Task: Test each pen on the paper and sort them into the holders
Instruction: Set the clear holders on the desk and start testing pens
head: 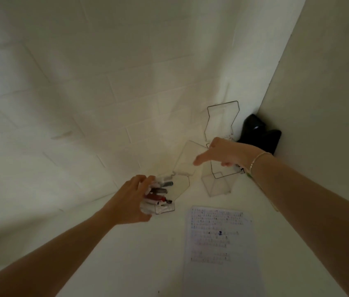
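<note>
Dimly, a white table point(139, 264) meets a painted brick wall point(83, 82).

You are looking into a dim corner. Beyond your left hand point(130, 200) a white wall point(83, 82) rises, marked with faint staggered lines like painted brick or tile. Past your right hand point(222, 153) a second, plain pale wall point(329, 82) meets it in a straight seam. A black object point(259, 133), its shape hard to read, sits in that corner just beyond your right hand. Under both hands runs a white counter point(147, 254). The light is low and soft, slightly brighter between your hands.
</note>
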